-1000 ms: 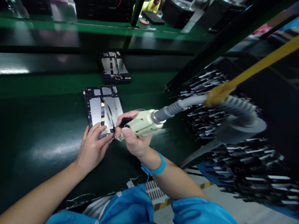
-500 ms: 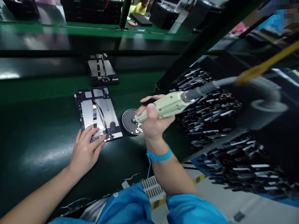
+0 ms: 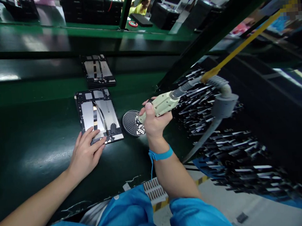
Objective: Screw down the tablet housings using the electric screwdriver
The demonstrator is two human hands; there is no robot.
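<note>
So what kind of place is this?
Most likely an electronics assembly line: an opened tablet lies on a green conveyor belt, and the right hand holds a corded electric screwdriver over a screw tray.

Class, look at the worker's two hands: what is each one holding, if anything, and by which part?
The right hand grips the electric screwdriver around its body. The left hand holds nothing; it rests flat on the open tablet.

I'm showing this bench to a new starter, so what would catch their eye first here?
Probably the cream power screwdriver gripped in the right hand, its tip over a round perforated dish on the green bench. Beside it, the left hand rests flat on the near edge of an opened tablet. A second tablet lies farther back.
</note>
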